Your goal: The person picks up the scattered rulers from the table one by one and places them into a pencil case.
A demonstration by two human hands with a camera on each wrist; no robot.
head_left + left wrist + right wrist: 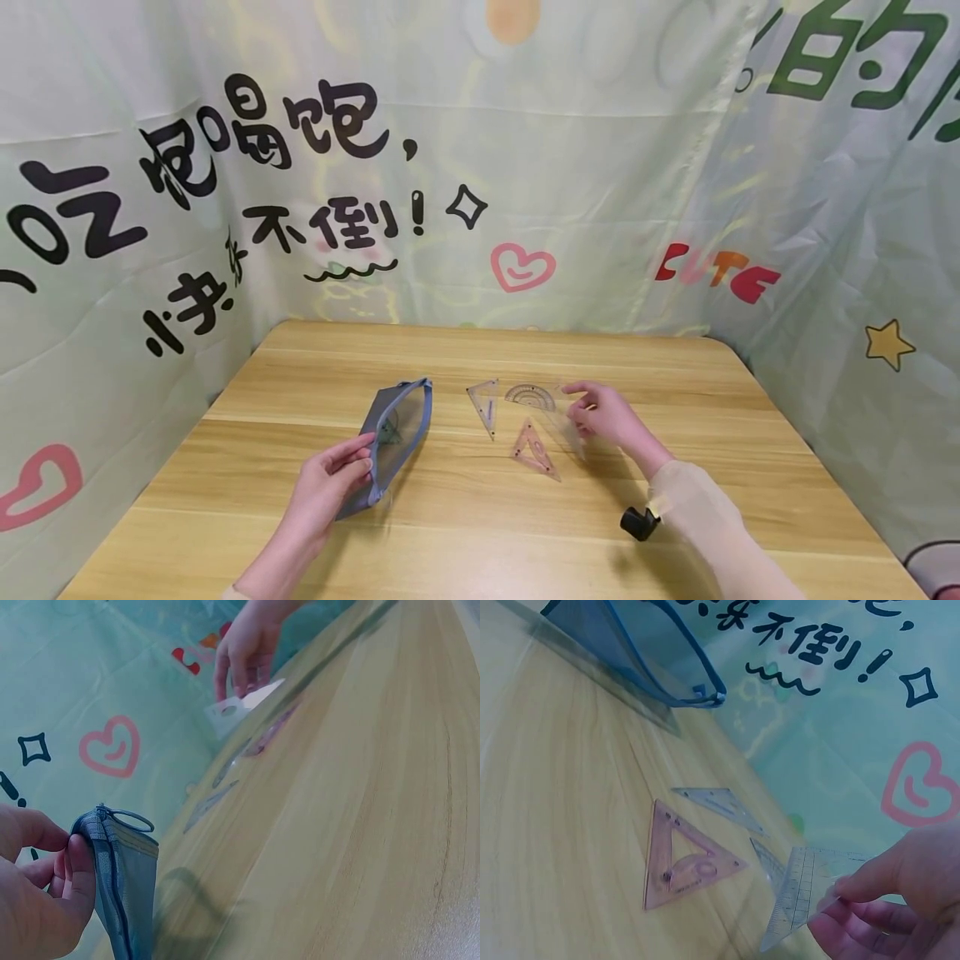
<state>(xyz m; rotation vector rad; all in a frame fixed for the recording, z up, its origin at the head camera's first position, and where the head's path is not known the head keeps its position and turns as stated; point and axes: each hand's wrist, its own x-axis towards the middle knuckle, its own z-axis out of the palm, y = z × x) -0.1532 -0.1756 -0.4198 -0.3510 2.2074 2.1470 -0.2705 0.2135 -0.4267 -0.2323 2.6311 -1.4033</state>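
Left of centre, the left hand [322, 483] pinches a blue-edged pouch [429, 404]; opposite, the right hand [606, 414] pinches a clear gridded ruler [801, 889]; grained tabletop [510, 542] spreads below.

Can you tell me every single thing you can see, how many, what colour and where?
Zip pouch: 1, blue-grey, held at the table's left
Lying triangle ruler: 1, clear, on the table
Pink triangle ruler: 1, pink, on the table
Protractor: 1, clear, on the table
Held triangle ruler: 1, clear, beside the protractor
Table: 1, light wood, underneath
Cloth: whole backdrop, pale green, around the table
Hearts: 2, pink, printed on the cloth
Yellow star: 1, yellow, cloth's right side
Lettering: lots, black, green, red, orange, pink, on the cloth
Black thing: 1, black, by the right sleeve
Left hand: 1, bare, pinching the pouch
Right hand: 1, bare, pinching a ruler
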